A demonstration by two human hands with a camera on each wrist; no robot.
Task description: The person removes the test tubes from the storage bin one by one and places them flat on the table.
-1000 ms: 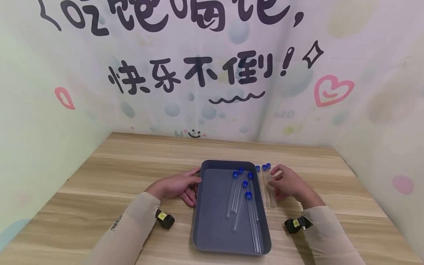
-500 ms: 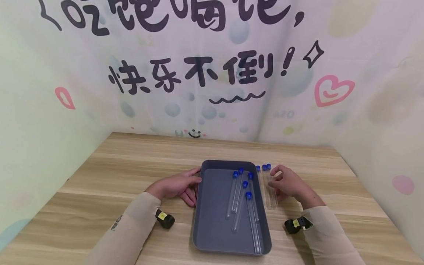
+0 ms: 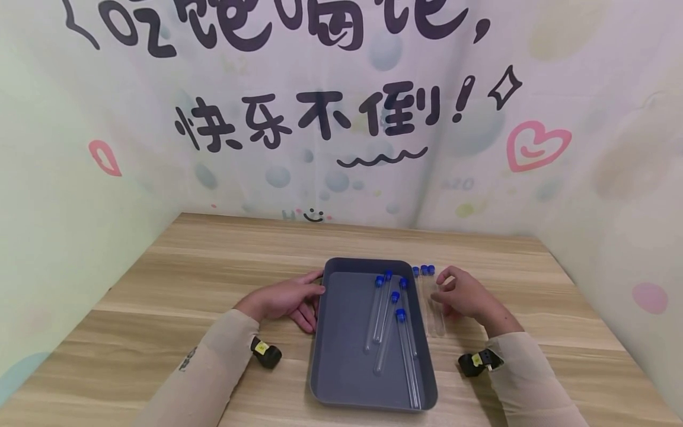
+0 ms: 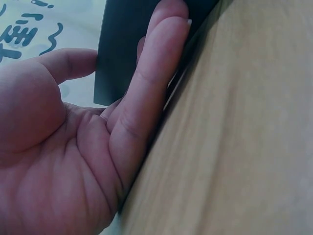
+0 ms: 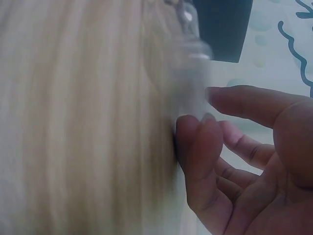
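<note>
Several clear test tubes (image 3: 382, 344) with blue caps lie in the right half of a grey tray (image 3: 341, 400). Three more capped test tubes (image 3: 439, 320) lie on the table along the tray's right side. My left hand (image 3: 285, 301) rests against the tray's left wall, thumb at the rim; in the left wrist view its fingers (image 4: 146, 78) run fairly straight along the outer side. My right hand (image 3: 465, 294) pinches the rightmost loose tube between thumb and fingers; in the right wrist view that tube (image 5: 190, 73) is blurred, its cap out of sight.
A wood-grain table (image 3: 176, 284) bears everything. Behind it hangs a printed cloth (image 3: 256, 178) with dark lettering, and pale walls stand on both sides. A black wrist camera (image 3: 267, 354) sticks out from each sleeve, close above the tabletop.
The two right-hand loose tubes have shifted slightly left, their caps now side by side at nearly the same height. My left hand and the tray have stayed put.
</note>
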